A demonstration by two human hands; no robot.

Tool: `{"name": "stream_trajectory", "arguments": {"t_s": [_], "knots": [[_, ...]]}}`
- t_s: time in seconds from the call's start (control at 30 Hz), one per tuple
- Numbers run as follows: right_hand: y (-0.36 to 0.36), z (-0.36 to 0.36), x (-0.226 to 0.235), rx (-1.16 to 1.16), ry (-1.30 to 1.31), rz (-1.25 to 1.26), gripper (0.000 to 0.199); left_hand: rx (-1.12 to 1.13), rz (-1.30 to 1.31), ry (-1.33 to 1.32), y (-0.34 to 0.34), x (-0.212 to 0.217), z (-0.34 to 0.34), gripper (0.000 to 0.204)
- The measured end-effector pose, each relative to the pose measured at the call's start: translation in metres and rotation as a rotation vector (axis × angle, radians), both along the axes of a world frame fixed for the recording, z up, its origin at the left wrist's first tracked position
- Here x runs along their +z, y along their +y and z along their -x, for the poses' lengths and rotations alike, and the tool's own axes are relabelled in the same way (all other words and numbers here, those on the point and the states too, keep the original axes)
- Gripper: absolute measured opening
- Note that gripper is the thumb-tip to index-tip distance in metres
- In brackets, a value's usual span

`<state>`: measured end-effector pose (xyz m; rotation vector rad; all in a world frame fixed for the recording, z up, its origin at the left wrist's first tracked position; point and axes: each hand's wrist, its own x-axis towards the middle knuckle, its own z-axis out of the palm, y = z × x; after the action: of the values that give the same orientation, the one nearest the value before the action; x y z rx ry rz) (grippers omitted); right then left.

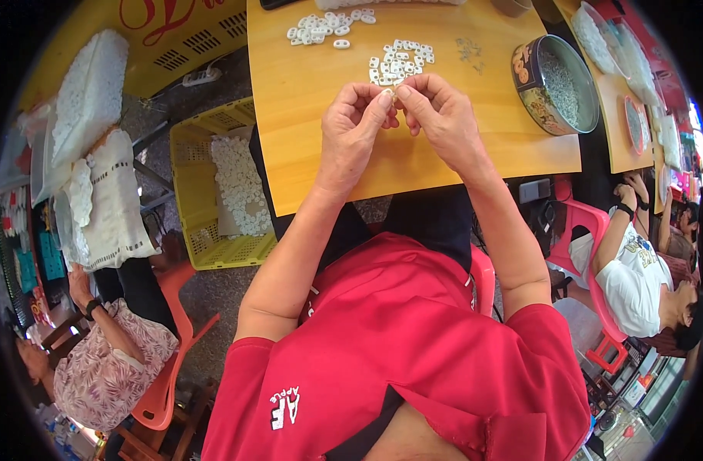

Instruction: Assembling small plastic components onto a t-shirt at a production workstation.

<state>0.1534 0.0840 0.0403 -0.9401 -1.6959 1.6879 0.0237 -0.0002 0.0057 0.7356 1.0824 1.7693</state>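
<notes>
Over the wooden table, my left hand (353, 127) and my right hand (441, 117) meet fingertip to fingertip, both closed in a pinch. A small whitish piece (387, 93) shows at the left thumb tip; the fingers hide most of it. Whatever the right fingertips grip is too small to make out. Just beyond them lies a cluster of small white plastic pieces with holes (397, 64). Farther left is a pile of white oval two-hole pieces (317, 31), with one lying apart. Several tiny metal parts (468, 51) are scattered to the right.
A round tin (530, 88) full of small metal parts stands at the table's right (505, 150). Left of the table, a yellow crate (194, 154) holds many white pieces. Co-workers sit on both sides, one on a red chair (167, 376), another on a pink chair (589, 223).
</notes>
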Motion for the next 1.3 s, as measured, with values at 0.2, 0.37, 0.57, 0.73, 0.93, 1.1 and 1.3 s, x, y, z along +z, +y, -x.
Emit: {"name": "stream_trajectory", "arguments": {"t_s": [0.2,0.37,0.57,0.73,0.93,1.1,1.3], "knots": [[-0.003,0.002,0.001,-0.013,-0.009,-0.044,0.022,0.006,-0.008,0.008,0.000,0.000,0.000,0.014],[-0.005,0.004,-0.002,-0.036,-0.045,-0.149,0.021,0.018,-0.006,0.035,0.000,-0.003,0.000,0.013],[-0.009,0.008,0.001,-0.049,0.010,-0.145,0.018,0.042,-0.010,0.032,0.000,-0.004,-0.001,0.012],[-0.007,0.006,-0.003,-0.013,0.072,-0.081,0.017,0.076,0.006,0.095,0.000,-0.001,-0.002,0.011],[-0.005,0.006,-0.015,-0.025,0.067,-0.025,0.018,0.060,0.047,0.109,0.002,-0.001,-0.002,0.012],[-0.005,0.001,-0.010,-0.047,0.102,0.022,0.021,0.030,0.004,0.151,0.004,-0.002,-0.006,0.013],[-0.004,-0.004,0.002,-0.003,0.086,-0.016,0.023,-0.008,-0.032,0.304,0.003,-0.007,-0.006,0.016]]}}
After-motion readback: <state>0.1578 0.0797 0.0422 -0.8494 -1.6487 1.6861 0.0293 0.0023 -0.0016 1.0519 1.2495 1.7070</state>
